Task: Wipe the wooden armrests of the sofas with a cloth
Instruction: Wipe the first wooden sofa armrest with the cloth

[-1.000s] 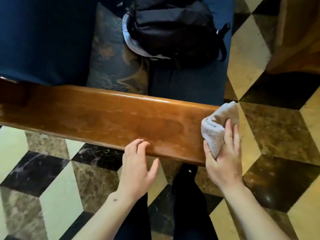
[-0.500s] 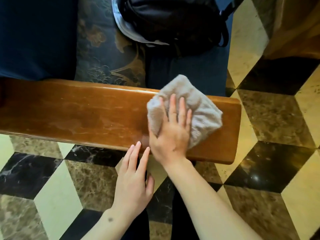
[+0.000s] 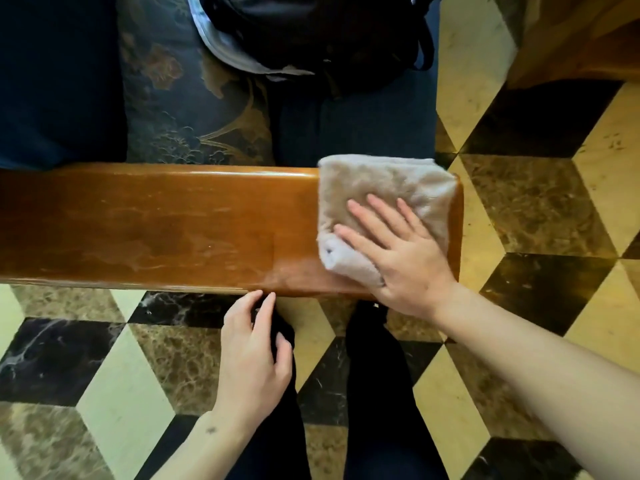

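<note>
A glossy brown wooden armrest (image 3: 156, 226) runs across the view from the left edge to its rounded end at the right. A folded beige cloth (image 3: 384, 188) lies flat on that right end. My right hand (image 3: 398, 254) presses down on the cloth with straight, spread fingers. My left hand (image 3: 252, 355) hovers just below the armrest's near edge, fingers relaxed, fingertips close to the wood, holding nothing.
Beyond the armrest is a dark blue sofa seat (image 3: 363, 126) with a patterned cushion (image 3: 187, 109) and a black bag (image 3: 311, 36). A wooden piece of furniture (image 3: 571, 36) stands at the top right. The floor (image 3: 536, 209) is patterned marble tiles. My dark trouser legs are below.
My right hand has carried the cloth from the armrest's end face up onto its top, swept left, then slid back right to the end. My left hand stayed near the front edge.
</note>
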`<state>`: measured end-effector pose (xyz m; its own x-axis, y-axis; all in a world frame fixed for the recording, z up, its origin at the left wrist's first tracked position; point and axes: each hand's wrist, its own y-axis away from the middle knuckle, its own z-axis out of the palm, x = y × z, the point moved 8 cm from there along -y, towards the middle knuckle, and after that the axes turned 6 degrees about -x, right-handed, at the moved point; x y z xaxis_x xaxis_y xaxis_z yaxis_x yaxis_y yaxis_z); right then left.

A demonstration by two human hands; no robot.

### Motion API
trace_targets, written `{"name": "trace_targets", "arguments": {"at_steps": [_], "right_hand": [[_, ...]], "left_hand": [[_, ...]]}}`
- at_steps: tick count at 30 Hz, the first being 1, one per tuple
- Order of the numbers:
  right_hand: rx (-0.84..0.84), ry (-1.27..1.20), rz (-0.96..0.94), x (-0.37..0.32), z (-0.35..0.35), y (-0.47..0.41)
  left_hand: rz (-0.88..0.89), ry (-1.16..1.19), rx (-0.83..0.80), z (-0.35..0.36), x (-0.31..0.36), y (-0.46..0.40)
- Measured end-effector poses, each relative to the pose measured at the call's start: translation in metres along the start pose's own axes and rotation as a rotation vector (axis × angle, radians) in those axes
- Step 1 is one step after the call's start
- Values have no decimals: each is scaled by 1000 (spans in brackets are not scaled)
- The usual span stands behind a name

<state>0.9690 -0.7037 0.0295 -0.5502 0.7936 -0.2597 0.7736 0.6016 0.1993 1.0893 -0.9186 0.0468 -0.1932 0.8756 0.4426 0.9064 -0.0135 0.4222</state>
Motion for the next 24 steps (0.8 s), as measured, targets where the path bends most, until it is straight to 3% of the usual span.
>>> {"name": "trace_targets", "arguments": {"at_steps": [3, 6, 10, 12, 14, 19, 22, 24], "right_hand": [[162, -143, 531, 39, -6, 36], [332, -217, 1003, 15, 1, 66], [282, -257, 1120, -33, 16, 52], [234, -243, 1067, -50, 17, 30], [191, -186, 897, -73, 20, 6], [62, -25, 40, -112, 34, 10], [-13, 159, -289, -77, 40, 49], [-20, 194, -312, -42, 35, 69]], "left_hand": [[45, 12, 6, 2, 12, -5], [104, 31, 3, 8, 27, -9], [69, 121, 22, 7, 38, -17], [-42, 256, 86, -5, 32, -19], [-134, 392, 173, -16, 23, -19], [-208, 560, 331, -41, 1, -19], [-121, 448, 237, -39, 10, -30], [-32, 382, 123, -30, 24, -39]]}}
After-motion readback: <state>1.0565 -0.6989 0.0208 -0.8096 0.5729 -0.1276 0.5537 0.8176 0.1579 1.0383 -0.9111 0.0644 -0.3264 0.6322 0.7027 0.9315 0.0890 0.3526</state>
